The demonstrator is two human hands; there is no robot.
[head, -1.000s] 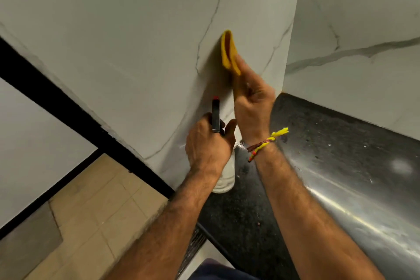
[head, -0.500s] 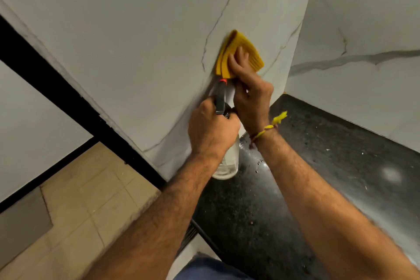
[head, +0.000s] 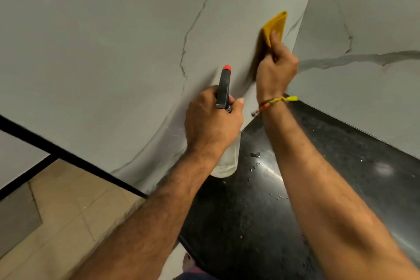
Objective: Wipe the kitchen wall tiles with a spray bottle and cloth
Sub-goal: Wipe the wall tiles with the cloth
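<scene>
Cloth: folded yellow cloth (head: 275, 26) pinched in my right hand (head: 276, 70), pressed to the wall tile (head: 113, 52) near the inner corner where the two tiled walls meet, above the back edge of the black counter (head: 341, 154).
Bottle: my left hand (head: 211, 125) is wrapped round the neck of the spray bottle (head: 223, 88), nozzle up and aimed at the tile, clear body hanging over the counter's left edge.
Stroke: I'd keep the cloth flat, press with my fingertips (head: 274, 36), and run overlapping passes out of the corner.
Spray: I'd hold fire until the cloth is clear of the nozzle line.
Wet patch: probably there under the cloth, though glare hides it.
Drips: droplets (head: 255, 165) on the counter need a wipe after.
</scene>
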